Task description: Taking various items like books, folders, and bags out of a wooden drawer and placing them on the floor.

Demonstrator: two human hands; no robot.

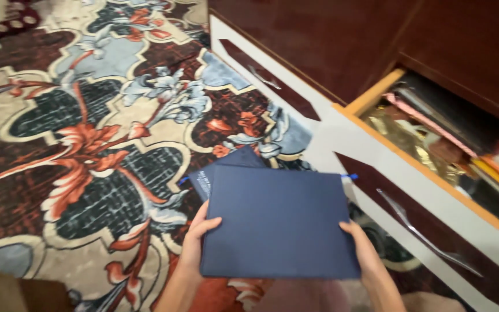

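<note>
Navy folders, two of them stacked, sit in the person's grip low in the middle of the view, held above the floor. Going by size, though, the patterned carpet [88,144] takes up most of what I can see: dark ground, cream scrolls, rust-red leaves and grey-blue flowers, spreading over the whole left side.

Next comes the dark red-brown cabinet [342,40] along the top right, glossy, with white-framed drawer fronts running diagonally. One drawer [434,179] is pulled open, its pale wooden rim showing, and a long metal handle [423,231] lies across its front. Inside it stands a row of books and files [480,144] on edge, pink, dark, red and yellow spines among them, beside something shiny and gold.

The top folder [278,222] is a plain dark-blue rectangle, held nearly flat just left of the open drawer. Under it the second folder [226,164] pokes out at the upper left, turned at an angle.

The left hand [198,240] grips the top folder's left edge, thumb lying on the cover, fingers hidden underneath. The right hand [360,245] clamps the right edge the same way, thumb on top, the rest out of sight below.
</note>
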